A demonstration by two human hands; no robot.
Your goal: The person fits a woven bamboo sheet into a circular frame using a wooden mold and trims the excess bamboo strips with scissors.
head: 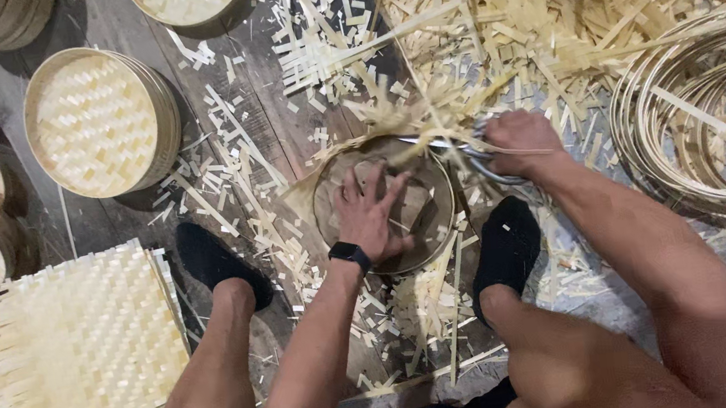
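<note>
Pressing down with fingers spread, my left hand (371,215) lies flat and unclenched on the woven mat inside a round bamboo tray (384,203) on the floor (110,219) between my feet. My right hand (518,142), just beside the tray's far-right rim, is clenched around metal shears (467,154), whose blades reach over the rim among loose strips. Outward lie bamboo offcuts (488,26), coiled hoops (709,119) at the right edge, a finished tray (98,120) and woven sheets (83,345) at the left.
</note>
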